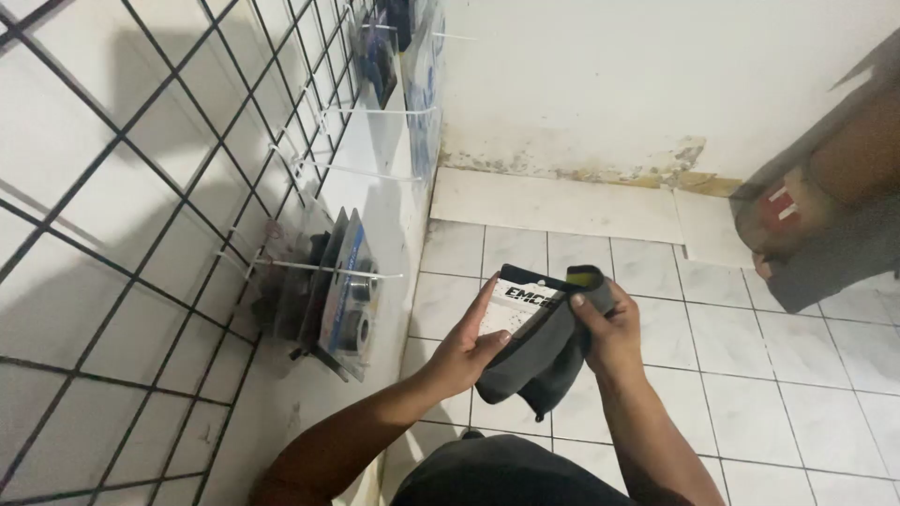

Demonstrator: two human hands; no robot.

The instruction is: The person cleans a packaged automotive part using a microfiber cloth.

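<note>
Held folded black rubber tube (544, 351) with card header between left hand (466, 349) and right hand (609, 333), both closed on it, above tiled floor (797, 356) beside wire grid rack (141, 234). Risked dropping it: loose folds, slack thumb grip.

A floor of pale square ceramic tiles with dark grout lines (806, 356) fills the lower right. It meets a white plastered wall (637, 75) whose base is stained and flaking above a row of larger pale skirting tiles (553, 201). On the left, a black wire grid panel (122, 234) stands against a white wall, carrying thin white metal hooks (375, 112). Clear blister packs with dark parts (337, 290) hang from 1 lower hook. A brown cardboard box (825, 215) sits at the right edge. Light is dim and even.
</note>
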